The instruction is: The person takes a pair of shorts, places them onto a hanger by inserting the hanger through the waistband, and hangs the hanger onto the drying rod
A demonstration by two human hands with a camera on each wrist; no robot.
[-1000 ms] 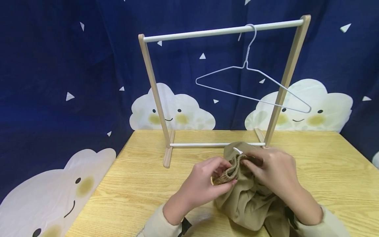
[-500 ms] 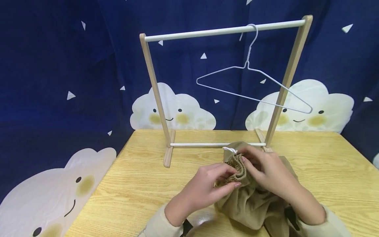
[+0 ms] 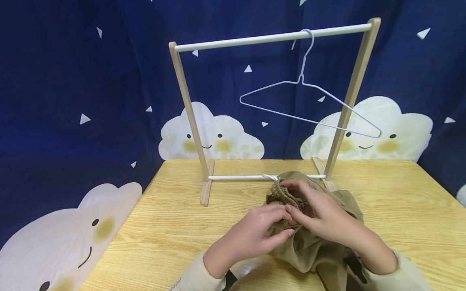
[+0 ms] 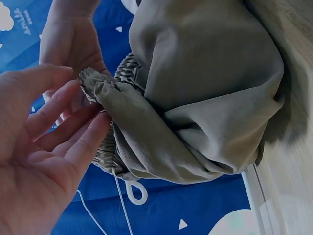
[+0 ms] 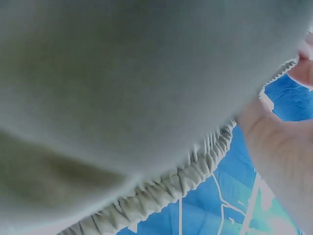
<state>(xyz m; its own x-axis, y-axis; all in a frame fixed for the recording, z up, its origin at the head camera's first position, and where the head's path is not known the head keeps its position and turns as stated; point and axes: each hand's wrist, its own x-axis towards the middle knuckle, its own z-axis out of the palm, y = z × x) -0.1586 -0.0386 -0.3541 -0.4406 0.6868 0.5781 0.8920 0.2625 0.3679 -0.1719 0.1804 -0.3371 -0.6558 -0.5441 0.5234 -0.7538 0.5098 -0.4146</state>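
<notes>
Khaki drawstring pants (image 3: 309, 254) lie bunched on the table, their gathered elastic waistband (image 3: 282, 194) turned towards the left. A white drawstring (image 3: 270, 177) sticks out at the band's far end. My left hand (image 3: 255, 232) has its fingers bent at the near part of the waistband, its thumb standing apart; the left wrist view shows fingertips touching the ruffled edge (image 4: 105, 147). My right hand (image 3: 324, 214) grips the band from the other side, index finger on its far part and thumb near the left fingers. Cloth (image 5: 146, 88) fills most of the right wrist view, hiding the right fingers.
Behind the pants stands a small rack with wooden posts (image 3: 187, 105) and a white top rail (image 3: 255, 39). A white wire hanger (image 3: 302, 83) hangs on the rail's right half. Wood-grain table (image 3: 174, 226) lies underneath; a blue cloud-print curtain (image 3: 218, 81) closes the back.
Both hands have shifted along the waistband, and the left and right fingers now nearly meet. The waistband and its drawstring have moved to the left, with more of the gathered band showing.
</notes>
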